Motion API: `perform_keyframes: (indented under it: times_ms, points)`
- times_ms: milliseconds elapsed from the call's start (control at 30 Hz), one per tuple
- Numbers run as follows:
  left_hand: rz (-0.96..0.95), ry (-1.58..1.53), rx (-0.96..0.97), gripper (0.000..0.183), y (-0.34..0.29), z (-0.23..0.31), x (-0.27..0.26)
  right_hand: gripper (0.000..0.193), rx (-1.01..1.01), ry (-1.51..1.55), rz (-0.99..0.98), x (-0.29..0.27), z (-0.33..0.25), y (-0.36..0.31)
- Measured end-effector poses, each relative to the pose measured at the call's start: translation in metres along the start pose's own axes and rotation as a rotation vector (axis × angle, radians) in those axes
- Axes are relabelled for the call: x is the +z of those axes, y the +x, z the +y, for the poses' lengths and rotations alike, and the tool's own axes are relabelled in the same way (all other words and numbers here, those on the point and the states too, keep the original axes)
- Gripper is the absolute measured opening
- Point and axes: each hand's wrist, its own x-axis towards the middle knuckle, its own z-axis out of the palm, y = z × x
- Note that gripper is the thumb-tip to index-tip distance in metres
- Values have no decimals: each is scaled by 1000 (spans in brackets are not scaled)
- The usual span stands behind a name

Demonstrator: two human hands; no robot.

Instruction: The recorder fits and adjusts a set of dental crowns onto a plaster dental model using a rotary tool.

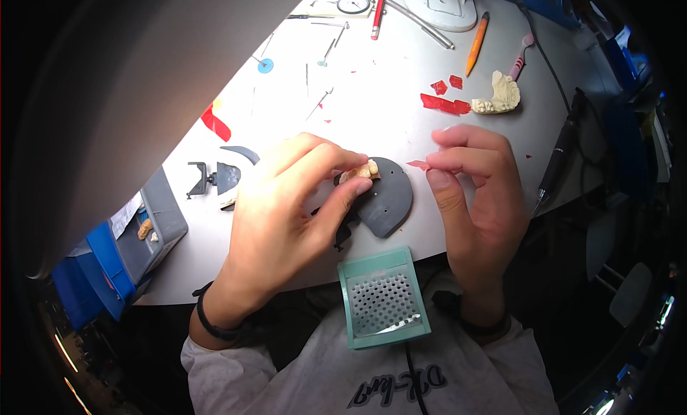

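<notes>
My left hand (286, 193) is closed in a pinch on a small beige dental cast piece (366, 170) with tooth shapes. It holds the piece over a dark grey rounded plate (392, 204) with small holes, and the fingers cover part of the cast. To the right of the plate, my right hand (483, 193) pinches a thin, pointed bit of red wax (415, 163) between thumb and fingertips. Left of my left hand lies another grey articulator part (227, 177) with a black clamp, partly covered by that hand.
A teal-framed perforated grille (344, 293) sits at the table's front edge. Red wax pieces (445, 104), a cream dental cast (501, 94) and an orange pencil-like tool (477, 44) lie back right. A black handpiece (560, 150) is farther right. A large grey shade (143, 71) blocks upper left.
</notes>
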Motion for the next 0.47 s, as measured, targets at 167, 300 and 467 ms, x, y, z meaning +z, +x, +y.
perform_keyframes:
  times_ms: [167,300,467]
  points:
    - [-9,71,5,27,1,3,-3,31,124,132,-47,1,-7,-1]
    - [-24,-155,14,35,1,2,-10,47,194,127,-192,-1,-19,2]
    - [-65,-571,-129,42,-4,0,-10,63,95,59,-247,4,-26,7]
